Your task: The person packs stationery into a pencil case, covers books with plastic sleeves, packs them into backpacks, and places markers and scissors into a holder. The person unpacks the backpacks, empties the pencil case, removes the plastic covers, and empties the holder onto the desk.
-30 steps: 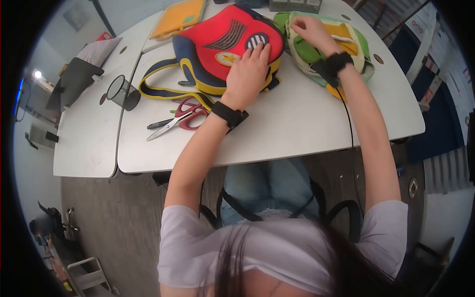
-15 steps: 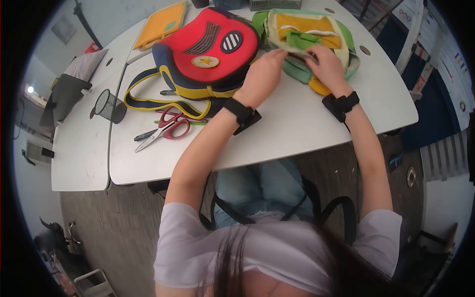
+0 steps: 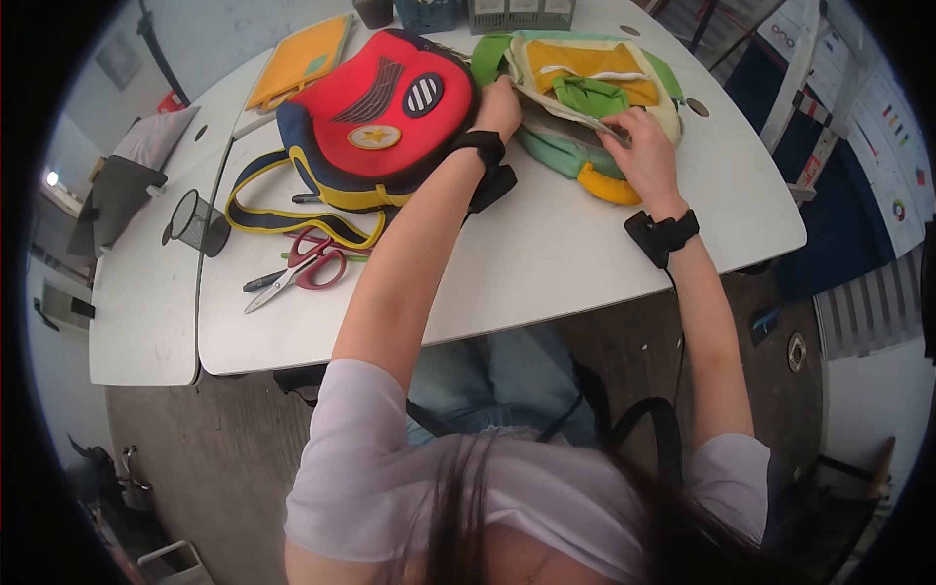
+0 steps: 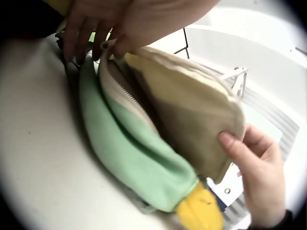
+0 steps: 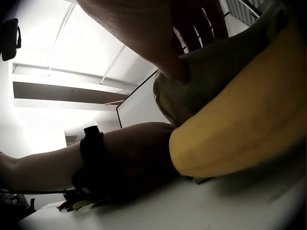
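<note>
A green and cream backpack (image 3: 585,88) lies on the table, its zipped mouth gaping. My right hand (image 3: 643,146) pinches the edge of its cream front panel (image 4: 187,100) between thumb and fingers, holding it away from the green back part (image 4: 129,148). At the other end of the mouth, my left hand (image 3: 499,107) has its fingertips at the end of the zipper (image 4: 129,96), gripping the bag there; the zip pull is hidden. A stuffed yellow piece (image 3: 609,185) sticks out from the bag's near corner. Beside my left wrist sits a red and navy backpack (image 3: 390,107).
Red-handled scissors (image 3: 302,273) and a dark pen (image 3: 263,282) lie near the navy strap (image 3: 249,210). A mesh pen cup (image 3: 200,226) lies tipped at the left. Behind are a yellow folder (image 3: 302,63) and grey basket (image 3: 522,18). A cable trails from my right wrist.
My left hand has moved from the red backpack to the green one, then along its mouth to the far left end. My right hand has come down to the panel edge; the mouth gapes wider.
</note>
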A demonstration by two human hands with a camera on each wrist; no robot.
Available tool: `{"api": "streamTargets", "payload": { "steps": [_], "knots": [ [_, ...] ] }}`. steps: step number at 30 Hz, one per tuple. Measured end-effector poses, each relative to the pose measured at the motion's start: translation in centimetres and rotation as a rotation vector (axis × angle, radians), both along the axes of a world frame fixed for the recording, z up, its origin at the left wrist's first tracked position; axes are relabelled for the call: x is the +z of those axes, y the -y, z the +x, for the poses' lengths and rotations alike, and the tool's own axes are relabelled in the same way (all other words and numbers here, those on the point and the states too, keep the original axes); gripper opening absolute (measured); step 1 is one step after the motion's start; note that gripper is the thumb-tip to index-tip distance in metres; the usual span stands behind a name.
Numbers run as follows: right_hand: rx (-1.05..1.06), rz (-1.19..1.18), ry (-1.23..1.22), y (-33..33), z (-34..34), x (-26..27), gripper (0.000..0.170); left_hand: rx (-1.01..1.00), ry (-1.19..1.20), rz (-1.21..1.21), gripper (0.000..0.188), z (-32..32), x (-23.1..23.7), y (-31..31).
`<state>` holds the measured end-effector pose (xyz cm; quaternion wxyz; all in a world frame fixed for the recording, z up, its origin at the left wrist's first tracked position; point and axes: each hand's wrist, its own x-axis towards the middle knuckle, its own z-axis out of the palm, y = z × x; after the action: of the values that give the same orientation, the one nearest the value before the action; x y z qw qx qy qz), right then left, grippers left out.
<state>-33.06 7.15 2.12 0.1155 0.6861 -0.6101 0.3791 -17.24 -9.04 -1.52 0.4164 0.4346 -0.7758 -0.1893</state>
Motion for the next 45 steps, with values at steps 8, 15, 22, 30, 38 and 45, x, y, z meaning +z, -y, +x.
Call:
{"api": "streamTargets", "payload": {
  "steps": [8, 15, 22, 30, 38, 45],
  "knots": [
    [0.063, 0.036, 0.0, -0.6, 1.8, 0.4, 0.018, -0.018, 0.184, -0.033, 0.018, 1.2, 1.3, -2.7],
    [0.379, 0.229, 0.162, 1.9, 4.5, -1.0, 0.02, -0.073, 0.506, -0.158, 0.017, 2.6, 1.2, -5.0],
    [0.121, 0.539, 0.696, 4.4, 5.6, 0.1, 0.035, -0.155, 0.475, -0.125, 0.029, 3.0, 1.1, -9.3],
    [0.041, 0.681, 0.432, 4.6, 5.9, 1.1, 0.038, -0.198, 0.404, -0.006, 0.03, 3.4, 1.3, -9.4],
    [0.047, 0.776, 0.524, 6.1, 5.1, -0.6, 0.03, -0.281, 0.376, 0.02, 0.025, 3.6, 0.2, -9.3],
    [0.036, 0.635, 0.303, 4.9, 6.6, -1.6, 0.019, -0.259, 0.291, -0.483, 0.018, 3.1, 1.9, -7.8]
  ]
}}
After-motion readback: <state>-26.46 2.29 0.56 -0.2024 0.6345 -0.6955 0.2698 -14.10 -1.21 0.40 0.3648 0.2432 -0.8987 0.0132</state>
